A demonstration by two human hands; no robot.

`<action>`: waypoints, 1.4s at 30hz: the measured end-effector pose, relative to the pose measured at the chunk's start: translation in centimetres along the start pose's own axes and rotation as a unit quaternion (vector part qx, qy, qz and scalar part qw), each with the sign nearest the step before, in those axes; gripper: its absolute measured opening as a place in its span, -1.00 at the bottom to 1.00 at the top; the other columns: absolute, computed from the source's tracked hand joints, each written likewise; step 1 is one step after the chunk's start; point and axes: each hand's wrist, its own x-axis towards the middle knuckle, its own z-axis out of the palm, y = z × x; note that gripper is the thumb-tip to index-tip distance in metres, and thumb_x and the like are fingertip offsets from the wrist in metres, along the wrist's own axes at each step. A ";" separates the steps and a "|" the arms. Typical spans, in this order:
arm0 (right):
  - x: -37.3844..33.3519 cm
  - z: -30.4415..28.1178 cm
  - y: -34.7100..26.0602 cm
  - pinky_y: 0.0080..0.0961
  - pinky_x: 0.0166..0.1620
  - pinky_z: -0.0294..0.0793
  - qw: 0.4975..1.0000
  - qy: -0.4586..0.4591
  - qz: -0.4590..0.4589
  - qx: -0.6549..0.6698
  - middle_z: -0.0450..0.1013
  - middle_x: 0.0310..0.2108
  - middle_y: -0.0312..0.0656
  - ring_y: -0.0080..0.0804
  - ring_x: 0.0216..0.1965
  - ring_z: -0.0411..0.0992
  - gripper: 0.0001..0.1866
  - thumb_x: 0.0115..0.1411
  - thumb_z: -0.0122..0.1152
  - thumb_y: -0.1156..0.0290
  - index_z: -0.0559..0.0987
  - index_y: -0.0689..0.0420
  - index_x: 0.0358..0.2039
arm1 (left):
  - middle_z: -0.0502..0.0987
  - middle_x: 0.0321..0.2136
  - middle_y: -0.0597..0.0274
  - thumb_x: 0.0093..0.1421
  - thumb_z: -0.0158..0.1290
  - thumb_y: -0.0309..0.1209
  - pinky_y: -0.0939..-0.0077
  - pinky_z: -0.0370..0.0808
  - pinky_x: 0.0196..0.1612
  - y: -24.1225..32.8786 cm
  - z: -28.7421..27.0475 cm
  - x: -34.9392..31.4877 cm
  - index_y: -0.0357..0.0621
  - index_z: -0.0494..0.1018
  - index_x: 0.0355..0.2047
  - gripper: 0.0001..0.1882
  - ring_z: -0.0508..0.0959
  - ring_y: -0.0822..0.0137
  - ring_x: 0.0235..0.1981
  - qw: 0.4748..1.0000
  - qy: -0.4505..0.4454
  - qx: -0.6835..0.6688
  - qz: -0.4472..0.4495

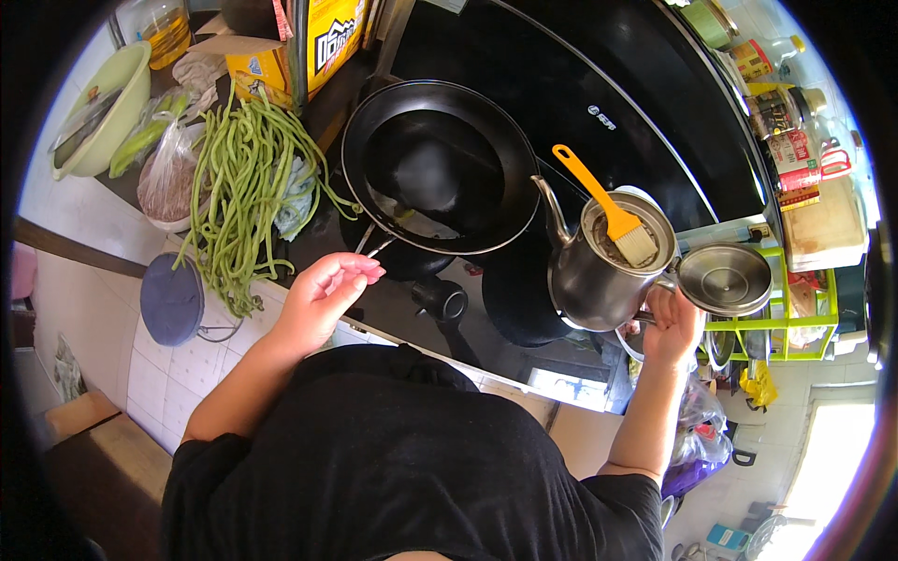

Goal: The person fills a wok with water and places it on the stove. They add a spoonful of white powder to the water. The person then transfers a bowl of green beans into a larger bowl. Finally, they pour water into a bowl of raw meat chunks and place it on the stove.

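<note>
A black wok (440, 220) sits on the stove, with a little shiny liquid at its bottom. My left hand (323, 294) is beside the wok's near-left rim, fingers loosely extended by its thin metal handle (382, 247), with nothing visible in them. My right hand (672, 325) is wrapped round the handle of a metal oil pot (599, 290). The pot's spout points left, its tip by the wok's right rim. An orange-handled basting brush (599, 198) lies across the strainer in the pot's open top. The round metal lid (725, 279) is tipped back above my right hand.
Long green beans (248, 178) hang over the counter edge at left, near a blue round stool seat (172, 297). A pale green basin (117, 117) stands farther left. The black range hood panel (599, 84) rises behind the wok. Jars and a green rack (832, 323) line the right.
</note>
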 end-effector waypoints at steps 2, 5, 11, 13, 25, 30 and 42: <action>0.0 0.4 -0.2 -0.64 -0.51 0.06 1.000 0.003 -0.001 -0.007 -0.04 -0.85 -0.40 -0.64 -0.77 -0.11 -0.63 0.10 -0.03 0.37 0.14 0.06 -0.78 | 0.45 -0.24 0.14 0.17 -0.08 -0.49 0.52 0.33 -0.05 0.0 -0.1 -0.1 -0.29 0.33 -0.18 -0.79 0.43 0.37 -0.15 1.000 0.001 -0.003 0.000; 0.0 0.8 -0.3 -0.63 -0.56 0.01 1.000 0.013 -0.004 -0.006 -0.04 -0.86 -0.41 -0.64 -0.79 -0.12 -0.63 0.09 -0.05 0.41 0.13 0.05 -0.80 | 0.45 -0.24 0.14 0.17 -0.08 -0.49 0.51 0.33 -0.05 -0.2 -0.3 -0.2 -0.29 0.33 -0.18 -0.79 0.43 0.36 -0.15 1.000 -0.002 -0.006 0.003; 0.1 0.9 -0.3 -0.62 -0.58 -0.01 0.999 0.038 -0.001 -0.013 -0.06 -0.88 -0.42 -0.65 -0.82 -0.12 -0.59 0.08 -0.10 0.45 0.07 0.02 -0.85 | 0.45 -0.24 0.14 0.17 -0.08 -0.49 0.51 0.33 -0.05 -0.4 -0.5 -0.2 -0.28 0.33 -0.18 -0.79 0.43 0.34 -0.14 1.000 0.000 -0.019 -0.008; 0.1 1.2 -0.4 -0.61 -0.57 -0.02 0.999 0.050 0.002 -0.014 -0.07 -0.88 -0.41 -0.64 -0.81 -0.13 -0.58 0.09 -0.11 0.44 0.06 0.01 -0.86 | 0.44 -0.24 0.15 0.16 -0.08 -0.49 0.50 0.33 -0.05 -0.5 -0.6 -0.3 -0.28 0.33 -0.18 -0.79 0.43 0.34 -0.14 1.000 -0.001 -0.019 -0.003; -0.1 0.8 -0.7 -0.62 -0.56 -0.05 0.992 0.078 -0.050 0.082 -0.08 -0.88 -0.40 -0.61 -0.78 -0.11 -0.52 0.14 -0.12 0.28 0.00 -0.05 -0.87 | 0.44 -0.23 0.15 0.16 -0.09 -0.51 0.51 0.31 -0.03 -0.3 -0.5 -0.7 -0.30 0.33 -0.18 -0.79 0.43 0.35 -0.14 1.000 -0.002 -0.003 -0.009; 2.2 1.2 -3.6 -0.60 -0.56 -0.08 0.970 0.072 -0.087 0.215 -0.10 -0.87 -0.40 -0.59 -0.77 -0.13 -0.51 0.13 -0.11 0.22 -0.01 -0.07 -0.87 | 0.44 -0.25 0.14 0.16 -0.10 -0.53 0.50 0.31 -0.03 0.1 0.0 -0.5 -0.31 0.33 -0.19 -0.80 0.42 0.36 -0.15 0.999 -0.001 0.033 0.005; 17.8 1.9 -15.7 -0.57 -0.65 -0.12 0.931 0.148 -0.248 0.222 -0.14 -0.86 -0.47 -0.61 -0.79 -0.15 -0.54 0.08 0.00 0.35 0.04 -0.07 -0.85 | 0.47 -0.28 0.18 0.16 -0.12 -0.43 0.52 0.36 -0.15 1.1 1.2 -1.7 -0.25 0.34 -0.21 -0.79 0.45 0.38 -0.24 0.996 0.051 0.075 0.027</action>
